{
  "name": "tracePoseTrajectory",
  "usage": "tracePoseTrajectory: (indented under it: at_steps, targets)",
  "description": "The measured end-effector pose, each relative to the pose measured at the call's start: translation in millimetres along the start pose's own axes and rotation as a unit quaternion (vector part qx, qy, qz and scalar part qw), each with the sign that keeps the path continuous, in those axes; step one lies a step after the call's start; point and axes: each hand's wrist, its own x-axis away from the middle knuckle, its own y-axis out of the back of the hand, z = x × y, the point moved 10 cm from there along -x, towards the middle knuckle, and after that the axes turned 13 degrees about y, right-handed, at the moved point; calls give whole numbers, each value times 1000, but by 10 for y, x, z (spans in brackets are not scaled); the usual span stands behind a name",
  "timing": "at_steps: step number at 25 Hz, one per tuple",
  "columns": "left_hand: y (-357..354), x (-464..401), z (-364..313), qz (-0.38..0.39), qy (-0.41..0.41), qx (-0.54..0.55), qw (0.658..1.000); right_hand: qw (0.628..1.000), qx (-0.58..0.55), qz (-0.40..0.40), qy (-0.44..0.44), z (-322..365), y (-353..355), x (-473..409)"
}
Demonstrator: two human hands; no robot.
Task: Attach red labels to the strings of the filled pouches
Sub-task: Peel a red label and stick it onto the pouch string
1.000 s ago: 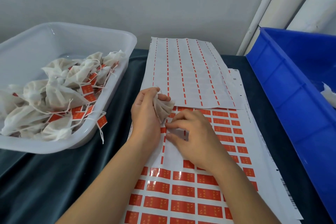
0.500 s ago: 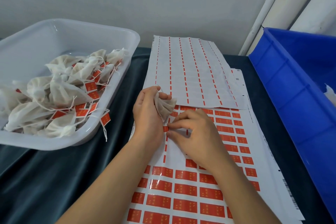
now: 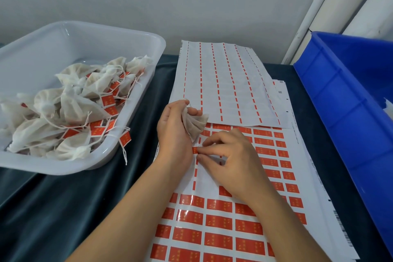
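1. The left hand [image 3: 173, 132] has its grip closed round a filled pouch [image 3: 194, 125], held just above the label sheet [image 3: 223, 238] on the surface.
2. Just below that grip, the right hand [image 3: 236, 159] has thumb and forefinger curled at a small red label [image 3: 194, 150] at the sheet's left edge; whether it is lifted, I cannot tell.
3. The step appears to be peeling.
4. Next, the label probably needs folding round the pouch's string, which is hidden here.
5. Labelled pouches lie in the white tub [image 3: 136, 40], left of both grips.
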Motion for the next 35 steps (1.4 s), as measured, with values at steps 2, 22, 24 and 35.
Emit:
tracePoseTrajectory:
  at_steps: [2,22,24,35]
  targets:
    - [-2,-13,-1,5,-1,-3,1000,1000,-3,2,6,17,-7,-4]
    - [4,-84,12,28,20,-2,999,1000,-6,-3,17,7,-16,4]
    - [11,-89,15,27,23,-2,999,1000,-3,-3,19,9,-21,4]
    - [-25,-30,-58,29,7,-24,999,999,-24,-33,8,12,44,22]
